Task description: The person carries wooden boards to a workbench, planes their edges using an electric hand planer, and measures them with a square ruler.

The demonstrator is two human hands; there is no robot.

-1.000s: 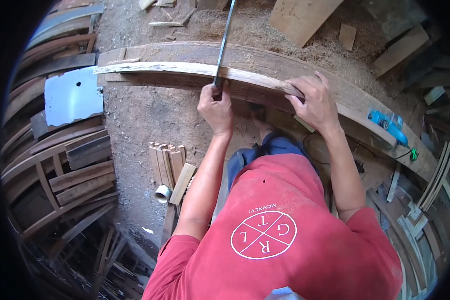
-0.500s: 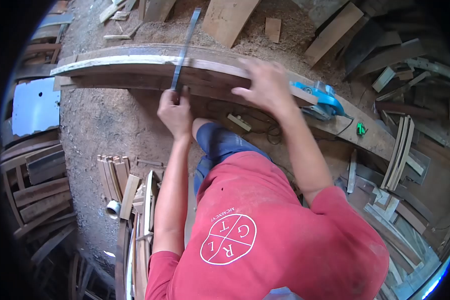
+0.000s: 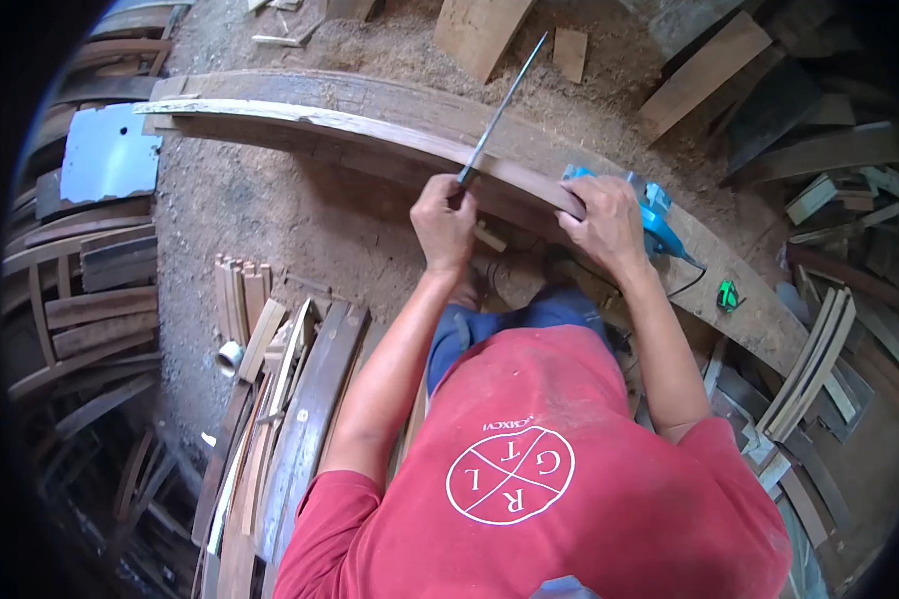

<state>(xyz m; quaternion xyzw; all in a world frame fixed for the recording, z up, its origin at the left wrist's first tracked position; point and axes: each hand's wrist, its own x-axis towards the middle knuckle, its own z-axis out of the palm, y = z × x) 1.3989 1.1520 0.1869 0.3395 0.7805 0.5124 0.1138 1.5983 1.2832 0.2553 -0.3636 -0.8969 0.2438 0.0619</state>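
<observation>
My left hand (image 3: 444, 226) is closed round the lower end of a long, thin, flat metal strip (image 3: 506, 103). The strip leans up and to the right across a long wooden board (image 3: 370, 127) with a pale, rough top edge. Near that board's right end, my right hand (image 3: 606, 222) grips it, thumb on the near side and fingers over the top. A blue power tool (image 3: 661, 222) with a cord sits just beyond my right hand, partly hidden by it. The board stands on edge along a wide wooden plank bench (image 3: 749, 268).
A green tape measure (image 3: 728, 297) lies on the bench at right. Stacked lumber (image 3: 100, 299) fills the left side, and loose boards (image 3: 310, 429) lie near my left elbow. More offcuts (image 3: 704, 80) rest on the sawdust-covered ground beyond the bench.
My left hand has slid right along the board, and the strip now shows its narrow edge and leans more. My right hand has come down from above onto the board's right end.
</observation>
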